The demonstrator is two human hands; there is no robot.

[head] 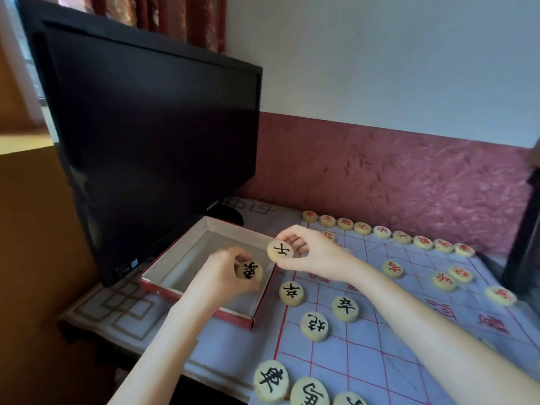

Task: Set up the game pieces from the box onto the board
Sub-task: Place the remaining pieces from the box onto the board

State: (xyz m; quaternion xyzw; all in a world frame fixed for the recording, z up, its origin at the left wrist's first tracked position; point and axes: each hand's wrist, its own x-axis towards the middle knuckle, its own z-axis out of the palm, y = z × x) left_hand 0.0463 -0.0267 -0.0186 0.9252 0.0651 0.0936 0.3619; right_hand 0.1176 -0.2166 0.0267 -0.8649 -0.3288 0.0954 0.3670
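At a table [117, 312] by a dark monitor [152, 141], we are holding one xiangqi disc in each hand. Our left hand [217, 277] is curling its fingers round a black-lettered disc [249, 270] and is hovering over the red-rimmed cardboard box [233, 315]. Our right hand [317, 255] is pinching a second black-lettered disc [280, 251] between thumb and fingertips, face toward us, above the box's far right corner.

The box is sitting on the table between the monitor and the game board [365, 355], a pale blue sheet ruled in red, with its right wall just beside the board's left edge. A row of red-lettered discs [382, 231] is lining the board's far edge, with a few more red ones [392, 268] standing nearer the middle. Three black-lettered discs [314, 326] are lying on our side of the board near the box, and more black discs [271, 380] are lying along the near edge.
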